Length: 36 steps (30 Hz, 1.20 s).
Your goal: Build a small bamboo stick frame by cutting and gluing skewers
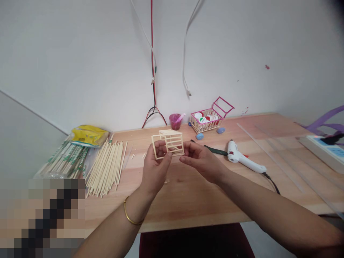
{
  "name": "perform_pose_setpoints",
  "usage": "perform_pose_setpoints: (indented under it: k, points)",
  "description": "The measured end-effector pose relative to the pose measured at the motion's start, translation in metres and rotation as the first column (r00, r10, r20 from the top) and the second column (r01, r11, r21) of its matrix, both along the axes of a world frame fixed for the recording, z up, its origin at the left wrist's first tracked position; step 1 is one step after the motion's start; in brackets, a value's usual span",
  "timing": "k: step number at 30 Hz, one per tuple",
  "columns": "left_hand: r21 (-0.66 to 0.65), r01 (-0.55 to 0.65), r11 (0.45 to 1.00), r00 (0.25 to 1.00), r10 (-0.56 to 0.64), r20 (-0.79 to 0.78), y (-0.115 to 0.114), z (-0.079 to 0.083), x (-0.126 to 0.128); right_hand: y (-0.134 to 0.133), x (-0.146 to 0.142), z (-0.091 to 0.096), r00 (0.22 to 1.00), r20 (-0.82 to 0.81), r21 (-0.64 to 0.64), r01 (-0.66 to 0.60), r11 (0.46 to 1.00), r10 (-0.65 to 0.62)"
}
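Note:
A small frame of pale wooden sticks (174,144) is held up above the table, with several crossbars on its right part. My left hand (157,163) grips its left side, thumb along the lower edge and fingers behind. At the lower right corner, my right hand (201,159) pinches the frame between thumb and fingers. Behind it shows a slatted pale wooden piece (170,132), partly hidden; whether it is joined to the frame I cannot tell. To the right of my right hand lies a white glue gun (245,161).
Loose sticks (106,168) lie at left beside packaged sticks (61,154) and a yellow packet (90,135). A purple cup (175,122) and a pink-edged stick cart (206,122) with bottle caps stand by the wall. Clear rods (268,156) and a power strip (322,152) lie at right.

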State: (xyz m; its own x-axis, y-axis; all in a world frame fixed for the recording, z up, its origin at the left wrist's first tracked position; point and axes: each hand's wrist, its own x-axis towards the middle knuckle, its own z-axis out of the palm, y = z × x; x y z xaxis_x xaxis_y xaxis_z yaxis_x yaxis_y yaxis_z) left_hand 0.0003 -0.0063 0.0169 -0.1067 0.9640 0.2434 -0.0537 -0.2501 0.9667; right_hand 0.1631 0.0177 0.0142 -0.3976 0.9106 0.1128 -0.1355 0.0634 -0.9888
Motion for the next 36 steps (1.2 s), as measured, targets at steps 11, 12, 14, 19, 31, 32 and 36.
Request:
perform_pose_setpoints:
  k: [11, 12, 14, 19, 31, 32, 36]
  points:
    - [-0.010, 0.130, 0.991, 0.977, -0.126, 0.172, 0.0047, -0.0069, -0.0005, 0.0004, 0.0009, -0.0043, 0.998, -0.016, -0.025, 0.053, 0.998, -0.053]
    - [-0.012, 0.143, 0.990, 0.971, -0.138, 0.196, 0.0048, -0.0067, 0.0000, 0.0006, 0.0010, -0.0048, 0.998, -0.018, -0.027, 0.060, 0.998, -0.060]
    - [-0.018, 0.171, 0.985, 0.949, -0.159, 0.272, 0.0053, -0.0057, 0.0014, 0.0011, 0.0012, -0.0053, 0.997, -0.017, -0.028, 0.079, 0.996, -0.080]
    - [-0.069, 0.181, 0.981, 0.897, -0.136, 0.421, 0.0074, -0.0038, 0.0037, 0.0024, 0.0007, -0.0064, 0.993, -0.037, -0.017, 0.115, 0.993, -0.116]
    - [-0.046, 0.219, 0.975, 0.885, -0.178, 0.431, 0.0085, -0.0006, 0.0036, 0.0042, 0.0006, -0.0047, 0.997, 0.065, 0.097, 0.032, 0.995, -0.038]
    - [-0.043, 0.222, 0.974, 0.886, -0.183, 0.427, 0.0088, -0.0013, 0.0034, 0.0049, 0.0006, -0.0057, 0.997, 0.068, 0.105, 0.034, 0.994, -0.041]
    - [-0.017, 0.243, 0.970, 0.905, -0.220, 0.365, 0.0086, -0.0045, 0.0008, 0.0066, 0.0014, -0.0070, 0.991, 0.094, 0.150, 0.077, 0.986, -0.092]
